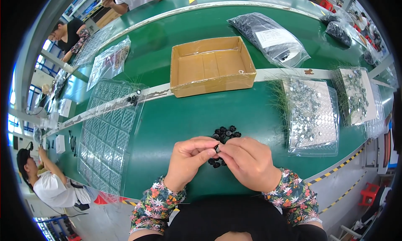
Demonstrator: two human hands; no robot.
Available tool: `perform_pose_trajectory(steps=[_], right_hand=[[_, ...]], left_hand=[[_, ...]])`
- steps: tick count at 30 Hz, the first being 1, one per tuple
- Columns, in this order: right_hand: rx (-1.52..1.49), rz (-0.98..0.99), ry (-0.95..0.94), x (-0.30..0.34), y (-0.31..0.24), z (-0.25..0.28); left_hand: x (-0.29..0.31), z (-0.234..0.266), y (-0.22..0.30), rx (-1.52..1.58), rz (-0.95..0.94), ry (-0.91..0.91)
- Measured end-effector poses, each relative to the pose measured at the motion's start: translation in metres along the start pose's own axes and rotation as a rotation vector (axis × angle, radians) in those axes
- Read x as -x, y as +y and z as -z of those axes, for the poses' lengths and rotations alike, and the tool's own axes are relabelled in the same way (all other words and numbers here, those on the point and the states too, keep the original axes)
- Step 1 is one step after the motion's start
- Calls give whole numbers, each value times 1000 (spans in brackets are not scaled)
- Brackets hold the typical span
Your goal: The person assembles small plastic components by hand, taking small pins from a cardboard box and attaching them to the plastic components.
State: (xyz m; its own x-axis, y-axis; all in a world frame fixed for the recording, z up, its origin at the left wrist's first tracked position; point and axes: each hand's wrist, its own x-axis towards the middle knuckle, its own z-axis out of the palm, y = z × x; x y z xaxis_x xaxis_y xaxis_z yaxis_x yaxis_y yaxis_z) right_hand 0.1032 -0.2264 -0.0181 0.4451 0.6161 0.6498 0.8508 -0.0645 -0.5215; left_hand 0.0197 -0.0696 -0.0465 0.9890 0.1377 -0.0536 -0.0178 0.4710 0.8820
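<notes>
Between my two hands, a small round black part (pixel 217 148) with a greyish face is pinched at the fingertips. My left hand (pixel 187 160) grips it with thumb and forefinger from the left. From the right, the closed fingers of my right hand (pixel 251 162) meet it, hiding much of the piece. Just beyond and beneath the fingers lies a loose pile of similar black parts (pixel 226 133) on the green table (pixel 167 115). To the left is a clear plastic tray (pixel 104 136) with many pockets; a few black parts (pixel 132 99) sit at its far right corner.
An open cardboard box (pixel 212 87) stands ahead. Beyond it lie a bag of black parts (pixel 270 38) and another clear bag (pixel 109 61). At right, two trays (pixel 312 115) (pixel 356 94) hold silver discs with thin green wires. Other people work at left and at the far side.
</notes>
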Motion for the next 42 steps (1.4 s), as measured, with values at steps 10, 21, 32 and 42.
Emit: perform_pose_trajectory(steps=[10,21,32,42], right_hand=[[133,149,-48,5,3,0],[97,242,24,2,8,-8],[-88,99,62,-2,6,-6],[-176,79,68,-3,-1,-3]], left_hand=[[4,-12,9,-100,19,76],[5,-7,8,115,81,65],[3,-3,5,96,-25,-37],[5,1,-2,174,-63,-94]])
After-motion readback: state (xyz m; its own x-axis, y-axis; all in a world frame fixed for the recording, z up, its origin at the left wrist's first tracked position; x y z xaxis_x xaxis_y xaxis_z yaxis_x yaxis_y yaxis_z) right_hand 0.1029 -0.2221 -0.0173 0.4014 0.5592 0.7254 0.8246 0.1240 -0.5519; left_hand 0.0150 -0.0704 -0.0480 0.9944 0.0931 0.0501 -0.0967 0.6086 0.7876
